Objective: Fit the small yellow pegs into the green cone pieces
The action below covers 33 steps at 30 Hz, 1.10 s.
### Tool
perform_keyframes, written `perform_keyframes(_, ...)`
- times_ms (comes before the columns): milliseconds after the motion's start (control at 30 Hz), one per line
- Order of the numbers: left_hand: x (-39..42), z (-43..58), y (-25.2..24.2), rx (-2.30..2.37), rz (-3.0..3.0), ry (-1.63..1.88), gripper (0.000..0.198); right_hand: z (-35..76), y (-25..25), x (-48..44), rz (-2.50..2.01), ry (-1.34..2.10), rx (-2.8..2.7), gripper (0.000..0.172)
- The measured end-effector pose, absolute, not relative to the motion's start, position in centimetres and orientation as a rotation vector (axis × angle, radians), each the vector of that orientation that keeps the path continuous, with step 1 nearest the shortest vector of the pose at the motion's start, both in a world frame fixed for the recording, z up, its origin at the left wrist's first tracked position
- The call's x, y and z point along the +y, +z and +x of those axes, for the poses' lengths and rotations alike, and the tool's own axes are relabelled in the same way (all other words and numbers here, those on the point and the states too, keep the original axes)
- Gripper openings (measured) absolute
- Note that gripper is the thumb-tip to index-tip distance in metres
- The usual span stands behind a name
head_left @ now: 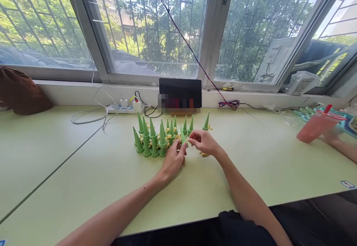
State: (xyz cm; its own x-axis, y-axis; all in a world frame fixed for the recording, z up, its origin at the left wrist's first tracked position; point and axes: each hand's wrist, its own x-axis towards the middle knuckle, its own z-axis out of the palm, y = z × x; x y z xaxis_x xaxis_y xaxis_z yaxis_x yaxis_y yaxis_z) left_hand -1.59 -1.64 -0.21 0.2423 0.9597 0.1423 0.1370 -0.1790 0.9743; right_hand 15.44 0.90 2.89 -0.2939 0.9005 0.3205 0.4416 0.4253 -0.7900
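My left hand is closed around the base of a green cone, which points upward. Thumb and fingertips of my right hand are pinched together at the cone's right side, by a small pale yellow piece. What exactly the pinch holds is too small to make out. Just left of my hands stands a cluster of several green cones with ring-like bases, small yellow pieces among them. Another green cone stands apart behind my right hand. A yellowish piece lies partly hidden under my right wrist.
At the back a dark tablet leans on a stand by the window. A power strip with white cables lies to its left. On the right are a red cup with a straw and another person's hand. A brown bag sits far left.
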Motion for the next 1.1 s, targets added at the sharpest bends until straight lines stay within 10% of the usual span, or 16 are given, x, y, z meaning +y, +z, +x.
perform_keyframes(1100, -2.02, -1.86, -0.1, 1.046, 1.624, 1.102, 0.037, 15.04, 3.04, 0.75, -1.214, 0.523, -2.085, 0.038)
